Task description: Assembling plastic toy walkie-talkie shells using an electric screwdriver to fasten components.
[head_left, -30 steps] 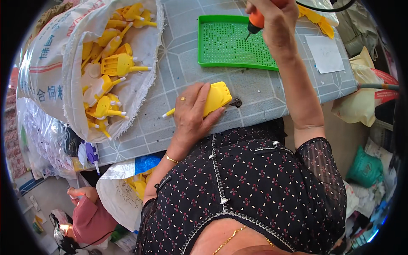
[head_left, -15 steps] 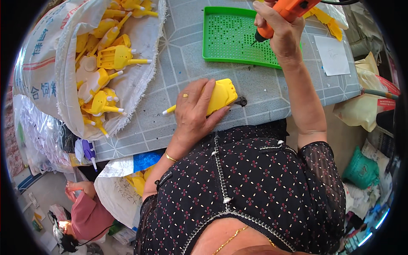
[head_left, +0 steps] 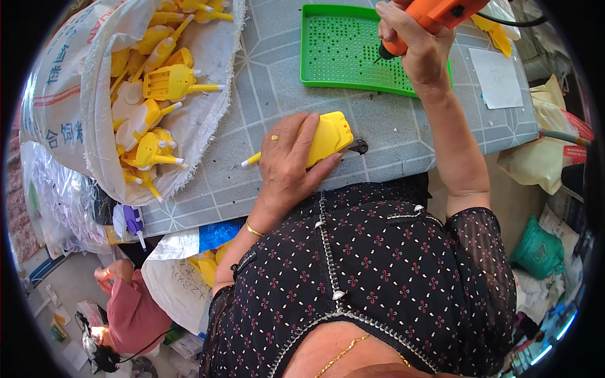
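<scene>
My left hand (head_left: 289,151) is closed around a yellow plastic housing (head_left: 331,135) that lies near the front of the table. Its white-tipped stem pokes out on the left of my fingers. Just right of the housing is a small black tool end (head_left: 358,146), mostly hidden. Raised over the green tray (head_left: 340,83), my right hand (head_left: 423,53) grips an orange electric screwdriver (head_left: 435,14). The dark bit slants down to the left above the perforated tray. Tiny pieces in the tray are too small to make out.
A white woven sack (head_left: 217,120) full of yellow housings (head_left: 170,83) opens toward me at the left. White paper (head_left: 495,78) lies right of the tray. A purple-and-white piece (head_left: 133,220) sits by the table's left front edge. Another person (head_left: 133,309) sits at lower left.
My right hand and the screwdriver have shifted very slightly. The left hand still holds the housing in nearly the same spot.
</scene>
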A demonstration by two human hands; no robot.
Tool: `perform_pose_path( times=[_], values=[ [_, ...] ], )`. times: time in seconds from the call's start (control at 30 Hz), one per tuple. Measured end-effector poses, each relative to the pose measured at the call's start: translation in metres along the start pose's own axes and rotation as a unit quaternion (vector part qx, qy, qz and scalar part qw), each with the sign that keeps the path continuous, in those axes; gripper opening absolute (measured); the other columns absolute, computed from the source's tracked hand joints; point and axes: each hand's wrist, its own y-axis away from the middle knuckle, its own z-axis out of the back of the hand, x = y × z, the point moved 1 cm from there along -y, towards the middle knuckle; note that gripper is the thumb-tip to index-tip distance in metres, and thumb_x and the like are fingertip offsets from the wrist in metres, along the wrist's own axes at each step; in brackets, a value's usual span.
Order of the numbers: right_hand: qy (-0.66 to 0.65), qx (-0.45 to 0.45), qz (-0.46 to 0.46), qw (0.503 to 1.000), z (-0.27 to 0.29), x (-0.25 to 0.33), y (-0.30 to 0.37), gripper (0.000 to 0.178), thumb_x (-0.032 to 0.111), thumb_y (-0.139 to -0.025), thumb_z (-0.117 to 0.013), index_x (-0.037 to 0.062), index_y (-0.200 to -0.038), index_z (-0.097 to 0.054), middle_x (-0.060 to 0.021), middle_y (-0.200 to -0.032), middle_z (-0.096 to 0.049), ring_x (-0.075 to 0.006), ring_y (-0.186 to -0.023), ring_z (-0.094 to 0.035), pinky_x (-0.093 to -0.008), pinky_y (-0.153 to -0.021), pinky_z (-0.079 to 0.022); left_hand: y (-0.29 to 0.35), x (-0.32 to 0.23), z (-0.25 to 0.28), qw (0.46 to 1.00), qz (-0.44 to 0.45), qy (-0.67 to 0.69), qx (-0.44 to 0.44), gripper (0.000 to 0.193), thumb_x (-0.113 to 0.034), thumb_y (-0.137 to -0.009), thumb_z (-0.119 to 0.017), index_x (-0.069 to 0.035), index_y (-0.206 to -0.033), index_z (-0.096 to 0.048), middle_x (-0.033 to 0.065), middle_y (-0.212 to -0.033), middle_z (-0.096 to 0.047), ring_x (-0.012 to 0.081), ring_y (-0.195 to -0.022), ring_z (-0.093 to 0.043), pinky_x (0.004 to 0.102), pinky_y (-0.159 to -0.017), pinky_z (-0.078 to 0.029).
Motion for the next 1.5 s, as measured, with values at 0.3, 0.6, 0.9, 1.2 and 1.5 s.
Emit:
perform_pose_path(
  times=[0.3, 0.6, 0.9, 1.2, 1.5],
  values=[
    [-0.152, 0.056, -0.006, 0.987, -0.005, 0.038, 0.016, 0.023, 0.009, -0.088, -0.069, 0.0094, -0.1, -0.05, 0.0001, -0.076, -0.053, -0.0112, -0.057, -0.054, -0.0285, -0.06, -0.051, 0.001, 0.001, -0.003, 1.0, -0.012, -0.01, -0.001, 0.069, -0.028, -0.077, -0.086, 0.002, -0.133, -0.06, 0.0176, -0.127, -0.062, 0.0367, -0.116, -0.061, 0.0472, -0.096, -0.047],
    [-0.189, 0.067, 0.192, 0.961, -0.003, 0.013, 0.01, 0.023, 0.007, -0.087, -0.07, 0.0071, -0.102, -0.052, -0.0006, -0.078, -0.053, -0.0106, -0.057, -0.055, -0.0256, -0.059, -0.051, 0.001, 0.002, -0.004, 1.0, -0.02, -0.001, -0.011, 0.069, -0.028, -0.077, -0.086, 0.002, -0.134, -0.059, 0.0177, -0.127, -0.063, 0.0368, -0.115, -0.061, 0.0469, -0.095, -0.047],
    [-0.054, -0.034, 0.075, 0.995, 0.007, -0.006, -0.003, 0.026, 0.01, -0.085, -0.073, 0.0078, -0.103, -0.054, 0.0, -0.075, -0.055, -0.0106, -0.057, -0.056, -0.0249, -0.057, -0.049, -0.001, 0.001, -0.003, 1.0, -0.015, -0.006, -0.001, 0.07, -0.028, -0.076, -0.086, 0.002, -0.133, -0.059, 0.0183, -0.127, -0.063, 0.0369, -0.115, -0.061, 0.0473, -0.095, -0.047],
    [-0.399, 0.103, 0.125, 0.902, 0.005, -0.029, -0.012, 0.023, 0.012, -0.086, -0.074, 0.008, -0.099, -0.056, 0.0009, -0.072, -0.055, -0.009, -0.057, -0.056, -0.0227, -0.056, -0.046, -0.001, 0.003, -0.005, 1.0, -0.014, -0.005, -0.003, 0.07, -0.028, -0.076, -0.086, 0.001, -0.133, -0.06, 0.0178, -0.126, -0.063, 0.0368, -0.115, -0.061, 0.0471, -0.095, -0.047],
    [0.116, 0.061, -0.006, 0.991, 0.03, -0.036, -0.015, 0.035, 0.023, -0.085, -0.082, 0.0015, -0.107, -0.065, -0.0073, -0.096, -0.069, -0.0155, -0.086, -0.067, -0.0303, -0.078, -0.052, -0.001, 0.002, -0.003, 1.0, -0.011, -0.001, -0.001, 0.07, -0.028, -0.075, -0.087, 0.001, -0.133, -0.06, 0.0177, -0.126, -0.063, 0.0365, -0.114, -0.062, 0.0471, -0.094, -0.047]
  ],
)
